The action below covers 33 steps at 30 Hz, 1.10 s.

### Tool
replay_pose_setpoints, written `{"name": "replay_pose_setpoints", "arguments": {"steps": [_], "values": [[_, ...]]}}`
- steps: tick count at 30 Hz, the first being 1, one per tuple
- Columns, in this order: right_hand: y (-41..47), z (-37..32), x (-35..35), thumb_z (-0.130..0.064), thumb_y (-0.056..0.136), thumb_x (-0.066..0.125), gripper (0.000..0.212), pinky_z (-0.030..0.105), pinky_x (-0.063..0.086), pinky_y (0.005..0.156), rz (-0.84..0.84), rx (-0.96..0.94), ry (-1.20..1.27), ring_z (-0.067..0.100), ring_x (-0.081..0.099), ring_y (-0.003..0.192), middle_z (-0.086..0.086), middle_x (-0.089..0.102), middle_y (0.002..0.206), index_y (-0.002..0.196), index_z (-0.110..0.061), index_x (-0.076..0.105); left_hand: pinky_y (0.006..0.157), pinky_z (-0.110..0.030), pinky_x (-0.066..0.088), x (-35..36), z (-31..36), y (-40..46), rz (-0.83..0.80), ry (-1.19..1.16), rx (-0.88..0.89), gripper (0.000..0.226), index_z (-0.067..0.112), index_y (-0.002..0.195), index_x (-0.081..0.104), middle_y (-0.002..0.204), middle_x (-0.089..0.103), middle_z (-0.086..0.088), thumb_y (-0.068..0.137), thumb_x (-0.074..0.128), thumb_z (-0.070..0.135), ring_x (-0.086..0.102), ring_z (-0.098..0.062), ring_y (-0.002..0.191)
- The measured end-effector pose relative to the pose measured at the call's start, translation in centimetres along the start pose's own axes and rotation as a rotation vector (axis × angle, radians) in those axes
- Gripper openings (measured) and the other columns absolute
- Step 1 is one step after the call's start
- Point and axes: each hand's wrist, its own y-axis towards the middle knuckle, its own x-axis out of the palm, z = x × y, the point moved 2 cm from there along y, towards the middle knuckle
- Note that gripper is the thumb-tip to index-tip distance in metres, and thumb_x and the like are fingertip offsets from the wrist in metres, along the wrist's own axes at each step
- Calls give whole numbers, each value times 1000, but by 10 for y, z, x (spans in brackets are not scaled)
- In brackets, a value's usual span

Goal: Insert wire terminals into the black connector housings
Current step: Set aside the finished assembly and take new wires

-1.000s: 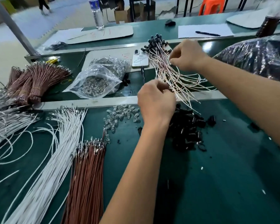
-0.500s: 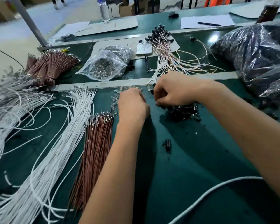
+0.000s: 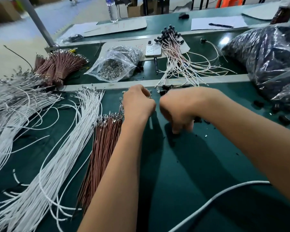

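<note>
Right hand [image 3: 177, 109] has dropped nearer, fingers [image 3: 176, 129] curled down into the black connector housings [image 3: 197, 119] on the green tabletop [image 3: 191, 164]; grip unclear. Left hand [image 3: 137, 104] curls beside brown wires [image 3: 104, 139], contents hidden.

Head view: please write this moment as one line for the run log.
left hand: curled, near brown wires | right hand: fingers down on black housings | grasp contents: hidden

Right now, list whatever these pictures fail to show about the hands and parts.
Head view only:
- Left hand: fingertips hidden behind its own back; contents unknown.
- Right hand: motion-blurred; grip on small black connector housings unclear.
- Clear plastic bag of metal terminals: pieces too small.
</note>
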Motion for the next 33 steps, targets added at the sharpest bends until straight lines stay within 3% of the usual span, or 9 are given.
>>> {"name": "replay_pose_setpoints", "arguments": {"steps": [3, 8, 12, 15, 18, 22, 24, 28, 33], "values": [[5, 13, -17, -22, 73, 93, 29, 36, 61, 68, 296, 84, -82, 27, 72, 68, 8, 72, 75, 86, -10, 70, 84, -30, 57, -1, 0, -1, -4, -9, -31, 23, 17, 90, 75, 93, 74, -6, 73, 66, 3, 67, -23, 95], [16, 2, -21, -39, 77, 90, 35, 31, 51, 69, 508, 26, -7, 27, 64, 81, 6, 66, 79, 83, -10, 71, 83, -31, 59, -20, -5, 4, 64, -30, -56, 20, 19, 82, 76, 87, 74, -5, 74, 67, 3, 70, -23, 90], [34, -50, -5, -35, 97, 70, 37, 15, 50, 49, 380, -102, 461, 6, 65, 48, 9, 76, 68, 76, -5, 75, 78, -24, 53, -56, -24, 8, 300, -75, -73, 19, 18, 85, 75, 85, 73, 0, 76, 65, 5, 68, -19, 88], [50, -89, 6, -27, 97, 67, 34, 37, 65, 71, 357, -109, 711, 27, 76, 68, 18, 76, 74, 81, 2, 69, 71, -19, 43, -77, -40, 5, 454, -133, -125, 18, 18, 87, 74, 78, 68, 5, 77, 64, 8, 66, -17, 85], [61, -108, 14, -17, 89, 77, 24, 44, 65, 74, 341, -72, 840, 26, 76, 69, 17, 75, 70, 83, 5, 70, 73, -22, 48, -86, -51, 5, 492, -191, -166, 15, 20, 86, 73, 76, 67, 7, 78, 66, 10, 68, -17, 85], [65, -101, 20, -4, 89, 78, 15, 23, 48, 40, 284, -41, 1177, 15, 57, 39, 14, 68, 60, 85, 6, 68, 82, -30, 57, -92, -58, 5, 509, -235, -187, 14, 22, 84, 74, 77, 70, 9, 76, 69, 12, 69, -14, 82], [62, -91, 19, -8, 91, 79, 17, 19, 38, 36, 295, -60, 1224, 12, 49, 36, 11, 65, 58, 82, 3, 70, 82, -32, 58, -91, -60, 5, 498, -264, -196, 12, 23, 81, 73, 75, 70, 10, 76, 71, 13, 69, -12, 80], [51, -59, 4, -14, 100, 69, 15, 19, 37, 37, 380, -127, 1453, 7, 51, 41, 8, 65, 68, 90, -3, 65, 83, -41, 62, -84, -55, 4, 338, -433, -190, 13, 20, 82, 71, 82, 75, -4, 81, 77, 8, 74, -22, 80], [25, 6, -13, -13, 107, 55, 14, 21, 44, 43, 744, -119, 1739, 12, 59, 50, 10, 70, 73, 96, -6, 57, 69, -35, 64, -53, -15, -13, -297, -809, -123, 10, 7, 96, 67, 80, 73, -8, 89, 72, 1, 75, -26, 68]]}}
